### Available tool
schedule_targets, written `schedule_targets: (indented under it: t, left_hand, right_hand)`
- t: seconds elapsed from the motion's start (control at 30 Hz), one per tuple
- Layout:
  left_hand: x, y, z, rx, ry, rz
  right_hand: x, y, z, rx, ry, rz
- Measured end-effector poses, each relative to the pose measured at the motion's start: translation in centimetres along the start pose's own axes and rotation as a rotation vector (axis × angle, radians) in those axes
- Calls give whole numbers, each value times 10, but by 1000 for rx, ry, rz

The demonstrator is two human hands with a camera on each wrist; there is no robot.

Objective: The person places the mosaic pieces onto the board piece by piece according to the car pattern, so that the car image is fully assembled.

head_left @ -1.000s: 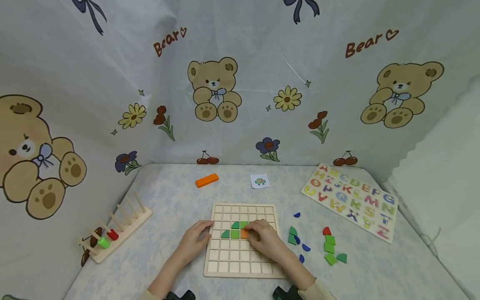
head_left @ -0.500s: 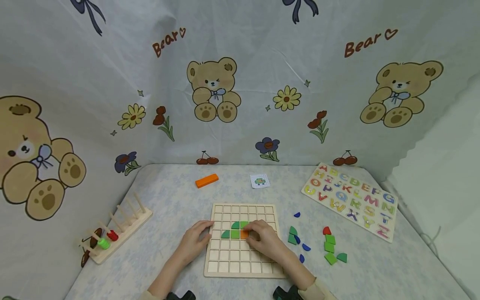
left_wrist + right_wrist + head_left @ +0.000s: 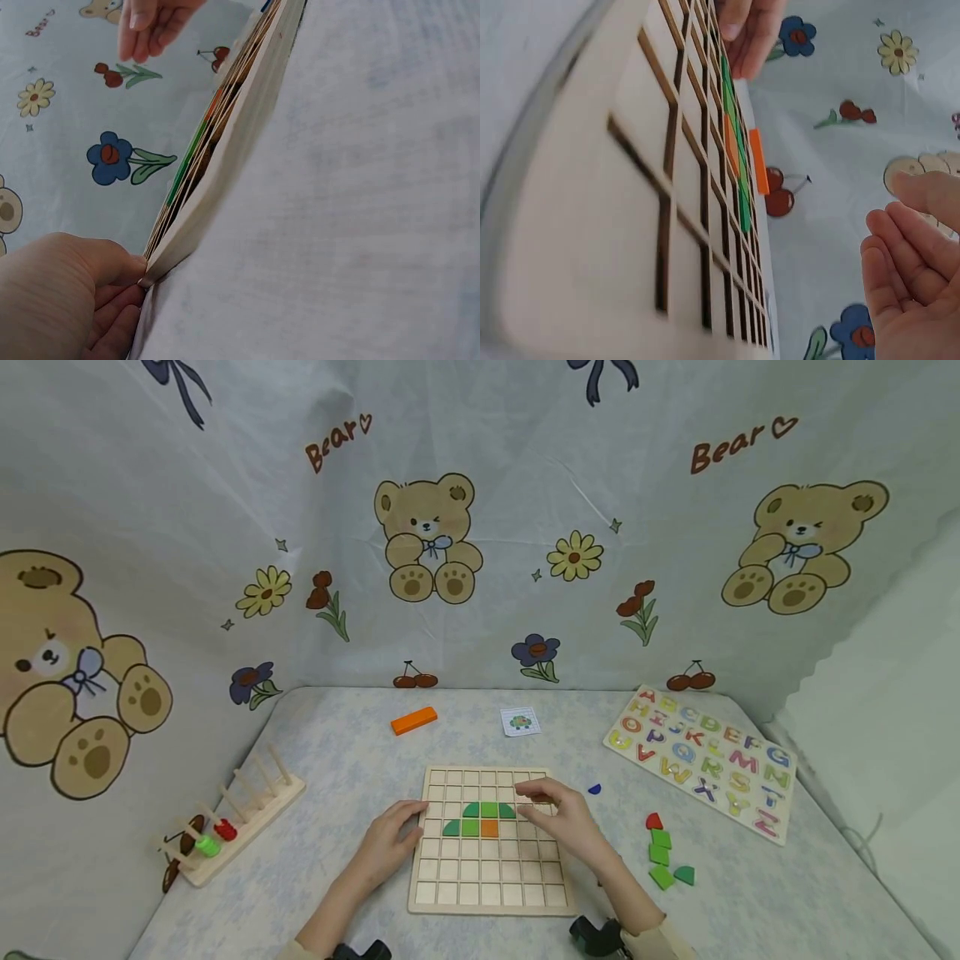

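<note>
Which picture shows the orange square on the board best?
The head view: the orange square lies flat in the board, seen from above. Both wrist views show only a thin orange sliver edge-on.

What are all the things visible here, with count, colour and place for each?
grid board: 1, pale wood, centre of table.
pieces in the board: 5, four green and one orange, middle cells.
loose pieces: about 5 right of the board, green with one red; one blue near the board's far right corner.
orange block: 1, far side of table.
small card: 1, white with a green picture, far side.
alphabet puzzle: 1, many-coloured letters, far right.
peg rack: 1, wood, with red and green rings, left.
bear cloth: 1, pale with bears and flowers, behind.
left hand: touches the board's left edge.
right hand: above the board, holds nothing.
</note>
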State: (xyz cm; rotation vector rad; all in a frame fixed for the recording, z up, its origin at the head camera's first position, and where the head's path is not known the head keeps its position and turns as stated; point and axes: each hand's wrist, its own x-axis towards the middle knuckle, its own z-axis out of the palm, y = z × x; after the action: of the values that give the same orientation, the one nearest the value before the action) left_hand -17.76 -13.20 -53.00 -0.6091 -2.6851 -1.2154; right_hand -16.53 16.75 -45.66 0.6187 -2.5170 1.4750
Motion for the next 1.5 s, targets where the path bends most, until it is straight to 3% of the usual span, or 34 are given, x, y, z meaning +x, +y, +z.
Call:
schedule_targets:
  t: [0.13, 0.33, 0.8, 0.97, 1.17, 1.5]
  left_hand:
    - [0, 0, 1, 13, 1, -10]
    - [0, 0, 1, 11, 14, 10]
    - [0, -1, -2, 5, 10, 9]
    - [0, -3, 0, 9, 28, 37]
    - [0, -1, -1, -19, 1, -5]
    - [0, -1, 0, -17, -2, 2]
  right_hand:
    - [-5, -1, -20, -25, 55, 29]
    - [-16, 38, -50, -74, 154, 42]
    - [-48, 74, -114, -137, 344, 283]
    - [-58, 84, -126, -182, 357, 382]
    - [-66, 93, -135, -192, 363, 456]
    - [-70, 112, -131, -290, 251, 529]
